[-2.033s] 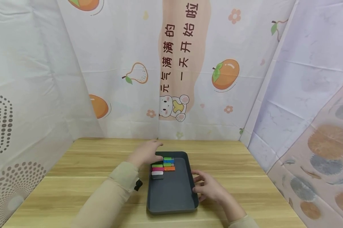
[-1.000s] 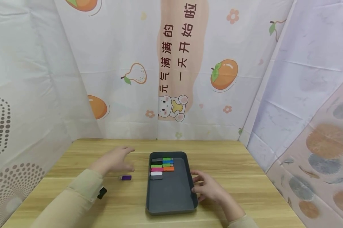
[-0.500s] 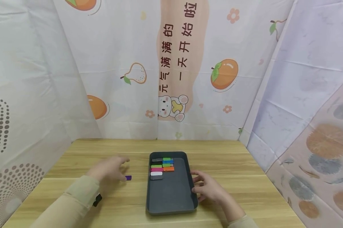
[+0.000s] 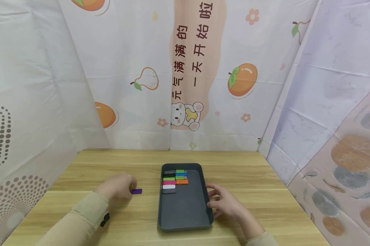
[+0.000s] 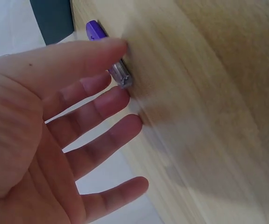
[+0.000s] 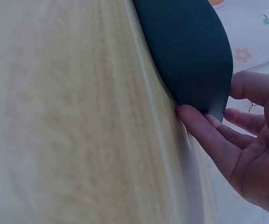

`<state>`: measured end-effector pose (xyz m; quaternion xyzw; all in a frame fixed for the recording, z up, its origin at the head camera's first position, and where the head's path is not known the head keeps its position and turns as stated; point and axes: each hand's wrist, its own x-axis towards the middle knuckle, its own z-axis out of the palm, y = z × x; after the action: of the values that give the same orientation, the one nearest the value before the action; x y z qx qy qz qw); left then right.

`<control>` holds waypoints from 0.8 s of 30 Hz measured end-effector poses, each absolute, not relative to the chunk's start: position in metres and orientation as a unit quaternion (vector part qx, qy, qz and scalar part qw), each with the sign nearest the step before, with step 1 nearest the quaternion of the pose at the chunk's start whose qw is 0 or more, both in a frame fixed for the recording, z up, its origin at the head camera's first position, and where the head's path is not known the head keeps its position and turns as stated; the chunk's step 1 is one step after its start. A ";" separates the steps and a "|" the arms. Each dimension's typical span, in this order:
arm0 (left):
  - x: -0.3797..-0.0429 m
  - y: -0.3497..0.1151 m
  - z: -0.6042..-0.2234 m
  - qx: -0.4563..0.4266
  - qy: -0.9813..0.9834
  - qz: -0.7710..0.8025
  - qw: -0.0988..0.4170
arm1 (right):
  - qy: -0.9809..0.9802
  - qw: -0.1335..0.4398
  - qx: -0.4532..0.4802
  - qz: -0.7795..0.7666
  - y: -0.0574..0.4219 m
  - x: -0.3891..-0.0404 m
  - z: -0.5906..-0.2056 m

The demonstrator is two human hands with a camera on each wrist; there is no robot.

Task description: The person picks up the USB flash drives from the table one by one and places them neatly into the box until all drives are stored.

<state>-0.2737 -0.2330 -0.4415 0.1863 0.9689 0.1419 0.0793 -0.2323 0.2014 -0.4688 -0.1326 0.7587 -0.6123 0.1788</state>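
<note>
A purple USB flash drive (image 4: 137,191) lies on the wooden table, left of the dark grey tray (image 4: 188,210). My left hand (image 4: 118,186) pinches it at its metal plug end; in the left wrist view the thumb crosses over the drive (image 5: 95,31), and the other fingers are spread, partly bent. Inside the tray, several USB drives sit in two columns at the far left: black, green, pink, blue, white, grey and an orange one (image 4: 182,182). My right hand (image 4: 224,201) rests its fingertips against the tray's outer right wall (image 6: 190,56), fingers relaxed.
The wooden table (image 4: 255,177) extends on both sides of the tray. A printed cloth (image 4: 141,112) hangs behind its far edge, and more cloths hang at left and right. A black strap piece (image 4: 105,219) shows at my left wrist.
My left hand has left the tray's far left corner, moved left and down to the purple USB drive, and closed its fingers on it. My right hand stays at the tray wall.
</note>
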 end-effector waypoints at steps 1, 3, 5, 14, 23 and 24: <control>-0.274 -0.233 -0.443 0.189 0.970 0.135 0.074 | 0.759 0.179 -0.132 -0.612 0.201 -0.232 -0.469; -0.275 -0.234 -0.445 0.195 0.971 0.126 0.064 | 0.761 0.179 -0.133 -0.610 0.201 -0.233 -0.469; -0.275 -0.234 -0.445 0.201 0.971 0.117 0.054 | 0.761 0.180 -0.133 -0.609 0.201 -0.233 -0.468; -0.274 -0.235 -0.444 0.204 0.971 0.118 0.042 | 0.763 0.180 -0.133 -0.606 0.201 -0.234 -0.468; -0.279 -0.238 -0.426 0.185 0.970 0.152 0.049 | 0.763 0.180 -0.133 -0.607 0.202 -0.234 -0.470; -0.281 -0.238 -0.423 0.187 0.969 0.154 0.051 | 0.762 0.179 -0.133 -0.607 0.203 -0.234 -0.470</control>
<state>-0.2807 -0.2383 -0.4234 0.1873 0.9689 0.1538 0.0506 -0.2338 0.2028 -0.4697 -0.1332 0.7623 -0.6074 0.1793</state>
